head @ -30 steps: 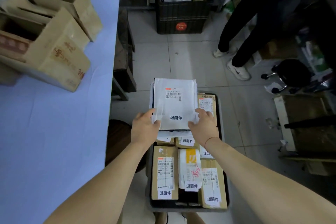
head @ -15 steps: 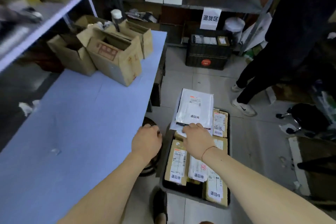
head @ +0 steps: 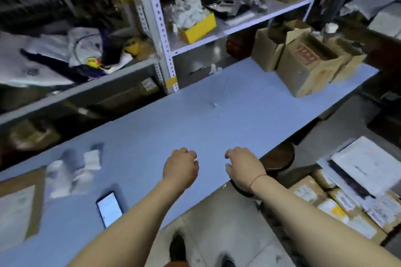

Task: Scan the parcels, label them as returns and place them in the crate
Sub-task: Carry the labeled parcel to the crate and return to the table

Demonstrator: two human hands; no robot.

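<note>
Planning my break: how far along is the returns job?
Done: labelled parcels fill the crate, a white mailer on top. In hand: nothing; left hand and right hand hover empty over the table. Left: a brown parcel at the table's left end.

Long blue table [head: 217, 119] before cluttered grey metal shelving [head: 160, 34]; grey tiled floor [head: 219, 219]; dim light.

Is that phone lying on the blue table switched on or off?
On. The phone lies flat on the table with its screen lit bright white; what it displays is too blurred to read.
</note>
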